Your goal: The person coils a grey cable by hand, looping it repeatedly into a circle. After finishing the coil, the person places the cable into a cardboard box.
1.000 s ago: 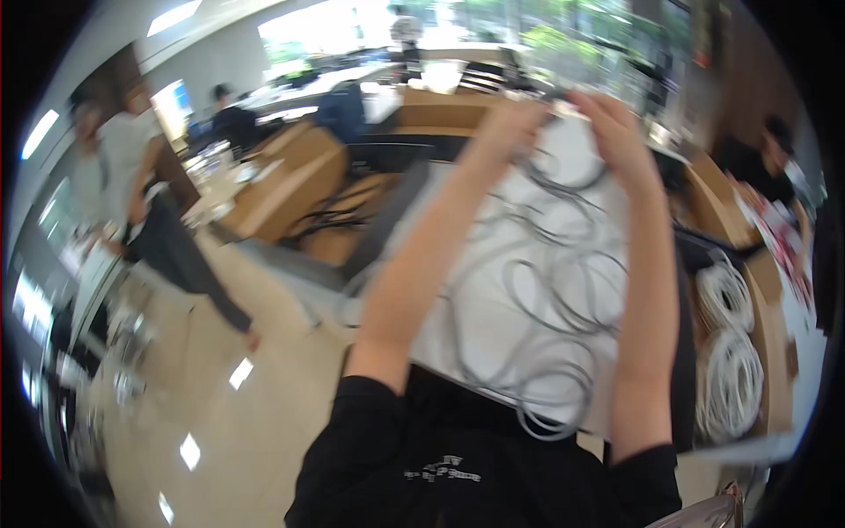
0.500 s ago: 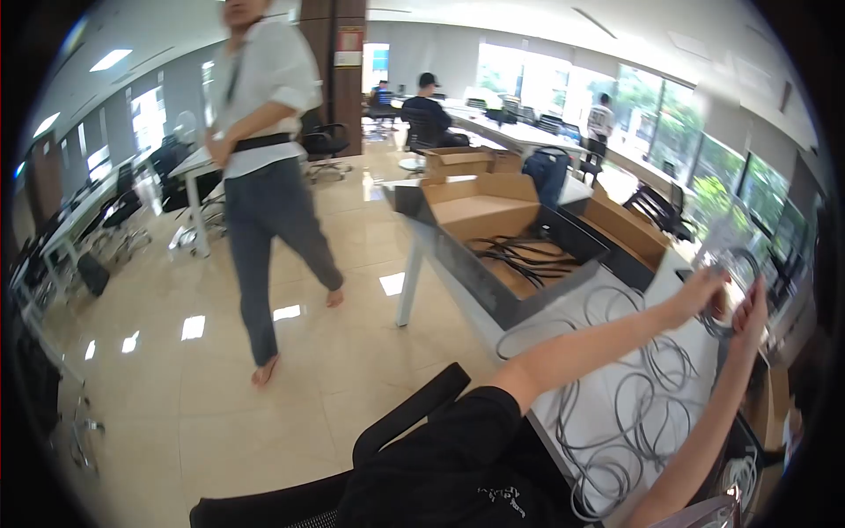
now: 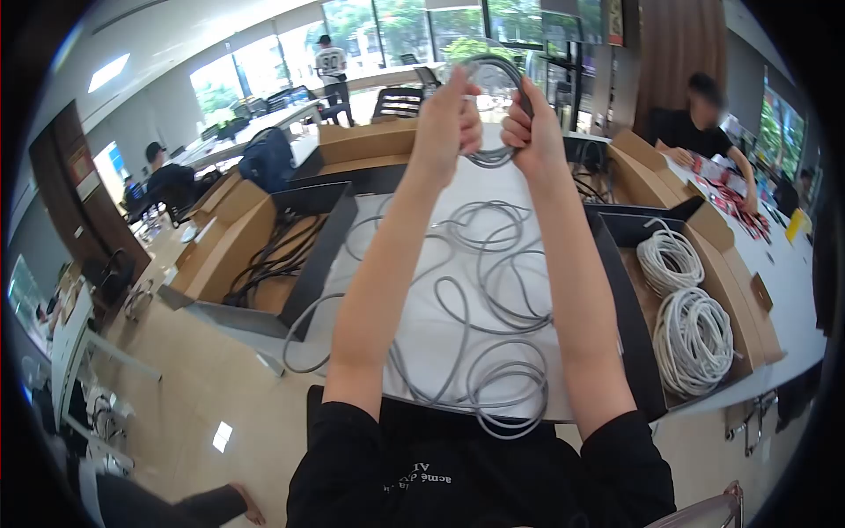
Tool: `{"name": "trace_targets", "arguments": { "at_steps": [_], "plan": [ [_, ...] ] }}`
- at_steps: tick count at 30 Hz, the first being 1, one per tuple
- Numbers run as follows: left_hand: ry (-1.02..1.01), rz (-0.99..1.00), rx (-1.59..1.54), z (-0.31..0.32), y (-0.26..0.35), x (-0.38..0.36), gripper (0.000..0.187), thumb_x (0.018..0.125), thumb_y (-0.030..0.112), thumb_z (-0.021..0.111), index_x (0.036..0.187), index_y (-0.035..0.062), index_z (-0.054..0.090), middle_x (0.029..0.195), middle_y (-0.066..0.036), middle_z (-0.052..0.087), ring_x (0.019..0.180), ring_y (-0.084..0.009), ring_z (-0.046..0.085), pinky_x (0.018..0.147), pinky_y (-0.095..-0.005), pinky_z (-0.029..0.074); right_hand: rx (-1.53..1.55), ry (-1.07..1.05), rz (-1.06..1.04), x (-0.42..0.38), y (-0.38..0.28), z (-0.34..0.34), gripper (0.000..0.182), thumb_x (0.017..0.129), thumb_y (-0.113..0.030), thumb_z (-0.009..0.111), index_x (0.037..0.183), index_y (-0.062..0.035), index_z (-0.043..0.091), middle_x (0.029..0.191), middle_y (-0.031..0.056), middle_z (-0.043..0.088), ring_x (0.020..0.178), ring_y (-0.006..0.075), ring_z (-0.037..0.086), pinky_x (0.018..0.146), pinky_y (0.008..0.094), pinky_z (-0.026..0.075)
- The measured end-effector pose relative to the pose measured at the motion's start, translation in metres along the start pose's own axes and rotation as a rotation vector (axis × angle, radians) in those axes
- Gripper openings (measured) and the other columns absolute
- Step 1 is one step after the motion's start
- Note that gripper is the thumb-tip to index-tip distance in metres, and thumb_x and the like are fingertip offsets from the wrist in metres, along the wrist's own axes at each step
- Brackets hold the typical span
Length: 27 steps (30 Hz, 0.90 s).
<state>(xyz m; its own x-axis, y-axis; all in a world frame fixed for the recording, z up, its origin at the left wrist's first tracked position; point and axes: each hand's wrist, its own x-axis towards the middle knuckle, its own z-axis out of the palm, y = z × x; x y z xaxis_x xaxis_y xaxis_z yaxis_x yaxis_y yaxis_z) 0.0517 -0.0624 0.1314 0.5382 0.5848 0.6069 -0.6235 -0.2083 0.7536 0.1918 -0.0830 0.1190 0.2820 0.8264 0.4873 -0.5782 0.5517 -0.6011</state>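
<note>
Both arms reach out over the white table. A coiled grey cable (image 3: 498, 159) is held up between my hands, its loop arching above them. My left hand (image 3: 446, 132) is closed around the coil's left side, while my right hand (image 3: 534, 132) grips its right side. Beneath my forearms, a long loose grey cable (image 3: 462, 299) lies across the white tabletop (image 3: 414, 361) in tangled loops. Some of these loops hang over the near edge.
To the left stands an open box (image 3: 308, 264) of black cables (image 3: 273, 264). At right, another open box (image 3: 656, 370) holds white cable coils (image 3: 694, 339). More boxes, one a brown carton (image 3: 370, 150), line the far side. A person (image 3: 695, 123) works at the right.
My view has swung right, bringing the table and right-hand box into the middle and right of the picture. Both hands still hold the grey coil. The walking person has shifted to the lower left.
</note>
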Motion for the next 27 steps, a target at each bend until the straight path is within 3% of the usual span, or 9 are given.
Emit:
{"name": "trace_targets", "arguments": {
  "at_steps": [2,6,10,14,17,20,23,24,27],
  "plan": [
    [0.008,-0.050,-0.063,0.000,0.000,0.006,0.044,0.090,0.051,0.035,0.077,0.0101,0.041,0.048,0.007,0.022,0.037,-0.0037,0.019,0.034,-0.0196,0.017,-0.054,-0.060,0.017,-0.001,-0.008,-0.006,0.028,0.087,-0.035,0.048,0.079,-0.0084,0.051,0.047,-0.0046,0.034,0.038,0.0060,0.030,0.038,0.0223,0.025],
    [-0.025,-0.223,0.085,-0.020,0.004,-0.003,0.046,0.090,0.054,0.033,0.071,0.0118,0.037,0.047,0.008,0.020,0.035,-0.0030,0.016,0.032,-0.0198,0.012,-0.653,0.031,-0.304,-0.012,-0.014,0.012,0.038,0.084,-0.040,0.052,0.090,-0.0042,0.062,0.064,0.0020,0.056,0.055,0.0075,0.048,0.051,0.0203,0.038],
    [-0.010,-0.322,0.362,-0.024,0.023,-0.022,0.062,0.084,0.067,0.025,0.074,0.0091,0.045,0.048,0.009,0.020,0.037,-0.0011,0.016,0.033,-0.0177,0.011,-1.055,-0.222,-0.513,-0.027,-0.004,0.026,0.043,0.080,-0.045,0.057,0.091,-0.0043,0.065,0.063,0.0010,0.055,0.060,0.0055,0.051,0.051,0.0191,0.038],
    [0.042,-0.198,0.588,-0.023,0.039,-0.032,0.073,0.082,0.070,0.018,0.077,0.0043,0.050,0.047,0.007,0.027,0.039,-0.0028,0.023,0.036,-0.0191,0.018,-1.193,-0.283,-0.356,-0.042,-0.012,0.042,0.038,0.080,-0.039,0.062,0.075,-0.0005,0.065,0.051,-0.0009,0.046,0.045,0.0054,0.042,0.041,0.0202,0.030],
    [0.034,0.003,0.633,-0.024,0.033,-0.030,0.076,0.081,0.071,0.018,0.081,0.0030,0.052,0.048,0.005,0.034,0.040,-0.0045,0.030,0.038,-0.0189,0.024,-1.230,-0.279,-0.664,-0.040,-0.008,0.042,0.038,0.081,-0.036,0.061,0.074,0.0009,0.064,0.050,-0.0016,0.041,0.044,0.0055,0.035,0.040,0.0222,0.026],
    [-0.083,0.113,0.516,-0.033,0.019,-0.021,0.066,0.085,0.064,0.029,0.085,0.0032,0.054,0.051,0.002,0.042,0.046,-0.0062,0.043,0.042,-0.0188,0.031,-1.135,-0.274,-0.744,-0.042,-0.013,0.042,0.035,0.083,-0.034,0.061,0.075,0.0008,0.064,0.051,-0.0028,0.039,0.048,0.0057,0.031,0.042,0.0233,0.023],
    [-0.305,0.138,0.708,-0.022,0.029,-0.030,0.057,0.088,0.052,0.038,0.111,0.0011,0.049,0.063,-0.001,0.052,0.063,-0.0106,0.056,0.062,-0.0237,0.043,-1.001,-0.176,-0.673,-0.036,-0.027,0.029,0.030,0.083,-0.030,0.060,0.082,-0.0003,0.064,0.055,-0.0028,0.045,0.049,0.0045,0.037,0.044,0.0210,0.027],
    [-0.371,0.103,0.717,-0.027,0.030,-0.030,0.037,0.089,0.035,0.046,0.105,0.0020,0.053,0.073,-0.005,0.058,0.079,-0.0153,0.060,0.076,-0.0293,0.045,-0.910,-0.119,-0.662,-0.031,-0.031,0.024,0.032,0.085,-0.031,0.058,0.080,0.0001,0.063,0.056,-0.0031,0.045,0.047,0.0037,0.035,0.043,0.0201,0.025],
    [-0.456,0.155,0.429,-0.031,0.014,-0.023,0.029,0.090,0.029,0.045,0.097,0.0027,0.054,0.075,-0.006,0.058,0.080,-0.0175,0.060,0.080,-0.0315,0.045,-0.674,-0.104,-0.680,-0.027,-0.042,0.013,0.032,0.088,-0.030,0.054,0.080,0.0003,0.062,0.058,-0.0015,0.047,0.044,0.0034,0.034,0.040,0.0192,0.022]
  ]
}}
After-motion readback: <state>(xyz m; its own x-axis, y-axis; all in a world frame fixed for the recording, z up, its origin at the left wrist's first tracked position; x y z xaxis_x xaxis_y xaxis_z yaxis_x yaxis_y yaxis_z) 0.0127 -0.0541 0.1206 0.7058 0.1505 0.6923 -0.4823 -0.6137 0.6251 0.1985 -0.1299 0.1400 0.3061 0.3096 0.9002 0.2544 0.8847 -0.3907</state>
